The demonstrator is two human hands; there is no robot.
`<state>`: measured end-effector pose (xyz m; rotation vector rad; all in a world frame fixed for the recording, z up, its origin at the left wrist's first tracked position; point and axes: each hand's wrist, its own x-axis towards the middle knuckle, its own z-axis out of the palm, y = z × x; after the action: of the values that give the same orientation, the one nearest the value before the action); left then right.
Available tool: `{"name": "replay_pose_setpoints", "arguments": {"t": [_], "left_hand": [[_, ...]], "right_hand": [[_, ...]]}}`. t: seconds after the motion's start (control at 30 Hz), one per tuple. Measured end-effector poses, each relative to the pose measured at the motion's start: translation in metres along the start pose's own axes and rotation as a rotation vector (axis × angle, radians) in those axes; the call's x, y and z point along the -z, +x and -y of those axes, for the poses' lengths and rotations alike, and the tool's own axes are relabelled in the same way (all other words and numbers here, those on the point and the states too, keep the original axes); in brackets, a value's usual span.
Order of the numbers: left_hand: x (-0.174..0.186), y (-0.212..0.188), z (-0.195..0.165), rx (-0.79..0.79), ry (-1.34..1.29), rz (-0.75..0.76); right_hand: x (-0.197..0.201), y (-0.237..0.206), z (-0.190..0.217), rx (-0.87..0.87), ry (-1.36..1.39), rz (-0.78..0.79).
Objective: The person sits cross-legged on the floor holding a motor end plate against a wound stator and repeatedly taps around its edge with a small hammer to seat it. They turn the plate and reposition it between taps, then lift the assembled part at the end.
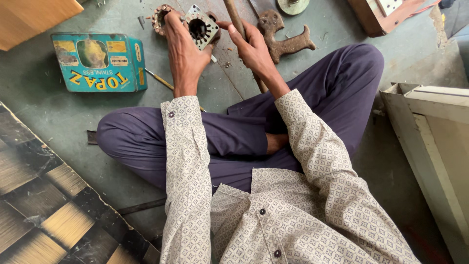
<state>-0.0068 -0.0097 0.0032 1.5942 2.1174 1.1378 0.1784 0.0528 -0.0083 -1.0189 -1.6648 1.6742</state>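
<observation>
I sit cross-legged on a grey-green floor. My left hand (181, 49) and my right hand (251, 46) both grip a small square metal motor stator (199, 27) with a round slotted bore, held above the floor. Just behind my left fingers sits a rusty toothed ring part (159, 18). A wooden handle (233, 14) runs under my right hand.
A teal tin box (100, 61) lies to the left, with a thin yellow-handled tool (159, 78) beside it. A rusty cast bracket (286, 39) lies beyond my right hand. A white metal cabinet panel (430, 132) stands at right, a patterned board (44, 200) at lower left.
</observation>
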Motion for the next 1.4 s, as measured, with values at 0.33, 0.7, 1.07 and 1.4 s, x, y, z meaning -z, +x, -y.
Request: {"name": "replay_pose_setpoints", "arguments": {"t": [0.33, 0.7, 1.07, 1.4], "left_hand": [[0.008, 0.010, -0.003, -0.086, -0.095, -0.131], [0.008, 0.018, -0.010, 0.035, -0.378, -0.128], [0.000, 0.020, -0.008, -0.036, -0.274, -0.096], [-0.001, 0.021, -0.011, -0.055, -0.278, -0.101]], "right_hand": [[0.014, -0.012, 0.030, -0.056, 0.115, -0.034], [0.013, -0.013, 0.033, -0.077, 0.048, -0.078], [0.014, -0.014, 0.034, -0.118, 0.074, -0.090], [0.013, -0.013, 0.033, -0.087, 0.067, -0.094]]}}
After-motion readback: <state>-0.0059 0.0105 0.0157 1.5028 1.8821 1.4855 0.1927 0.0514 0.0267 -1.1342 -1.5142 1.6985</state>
